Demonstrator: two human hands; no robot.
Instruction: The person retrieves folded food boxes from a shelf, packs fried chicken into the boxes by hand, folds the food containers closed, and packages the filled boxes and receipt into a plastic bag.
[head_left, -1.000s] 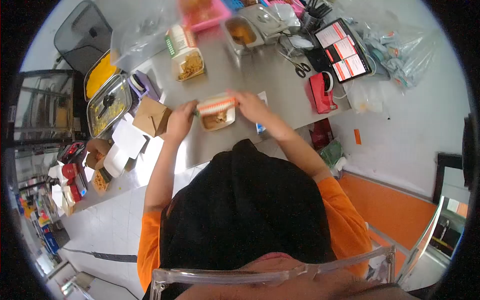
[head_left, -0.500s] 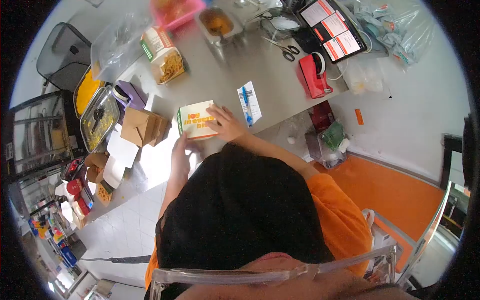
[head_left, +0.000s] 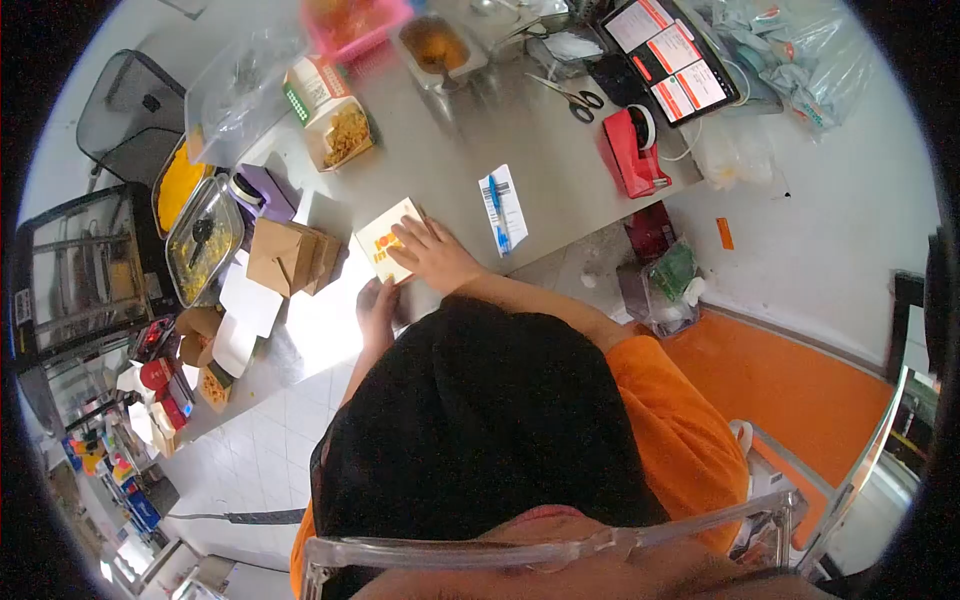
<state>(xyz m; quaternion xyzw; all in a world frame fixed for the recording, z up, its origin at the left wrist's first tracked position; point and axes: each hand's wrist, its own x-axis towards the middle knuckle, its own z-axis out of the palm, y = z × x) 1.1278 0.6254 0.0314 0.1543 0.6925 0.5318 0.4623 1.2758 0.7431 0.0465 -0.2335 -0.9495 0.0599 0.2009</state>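
Note:
A closed cardboard food box (head_left: 378, 241), white with orange and yellow lettering on its lid, stands on the steel table just ahead of me, turned at an angle. My right hand (head_left: 440, 260) lies over its lid with the fingers spread. At the box's near edge, my left hand (head_left: 376, 308) holds on with the thumb at the side; its other fingers are mostly hidden. To the right lies a paper slip (head_left: 510, 220) with a blue pen (head_left: 497, 205) on it.
An open food box (head_left: 346, 135) stands at the back left. Brown cartons (head_left: 280, 255), a purple tape dispenser (head_left: 262, 194) and a yellow-food tray (head_left: 205, 240) are at left. Scissors (head_left: 577, 102), a red tape dispenser (head_left: 630, 155) and a tablet (head_left: 665, 55) stand at right.
The food box has turned anticlockwise, its lettering now slanting upward to the right. My right hand has shifted slightly left and further over the lid; my left hand has moved a little toward me.

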